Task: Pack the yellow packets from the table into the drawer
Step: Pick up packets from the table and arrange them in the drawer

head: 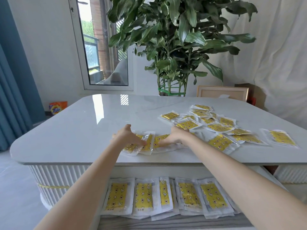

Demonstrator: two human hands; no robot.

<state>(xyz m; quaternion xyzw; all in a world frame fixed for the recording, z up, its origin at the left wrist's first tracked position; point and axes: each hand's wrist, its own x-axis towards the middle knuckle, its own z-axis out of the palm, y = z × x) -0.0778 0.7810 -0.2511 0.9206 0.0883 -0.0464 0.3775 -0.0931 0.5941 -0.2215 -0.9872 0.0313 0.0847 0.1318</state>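
Several yellow packets in clear wrap lie on the white table [83, 127]. A small bunch of packets [147, 143] sits near the table's front edge, between my hands. My left hand [128, 138] presses on its left side, fingers bent over the wrap. My right hand [174, 138] rests on its right side. A loose pile of packets [216, 128] spreads over the table's right half, and one packet [282, 138] lies apart at the far right. Below the table top, the open drawer [166, 223] holds a row of several packets [166, 196] side by side.
A big leafy plant [174, 47] stands behind the table. A picture frame [222, 94] leans at the back right. An orange detergent bag [57, 107] sits on the floor at the left, beside a blue curtain [13, 80]. The table's left half is bare.
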